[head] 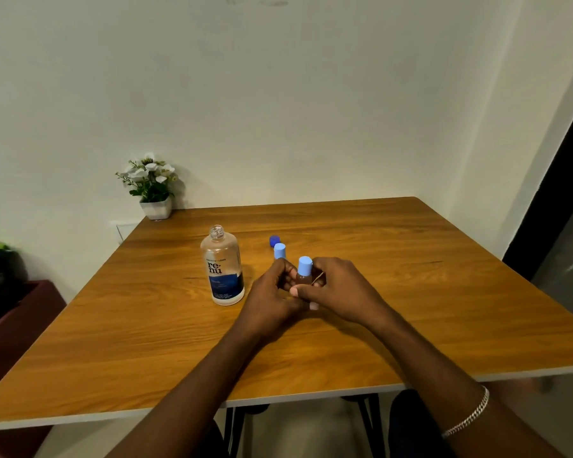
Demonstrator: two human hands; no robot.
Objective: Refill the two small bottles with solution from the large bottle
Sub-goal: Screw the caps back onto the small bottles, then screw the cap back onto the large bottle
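My left grip (272,289) and right grip (341,289) both curl round one small bottle (303,278), upright over the middle of the tabletop (411,292). The other small bottle (279,251) stands just behind, capped too. The big renu bottle (224,269) stands open on the left, near a dark blue cap (274,240)

Silver chain bracelet (469,415) on right wrist
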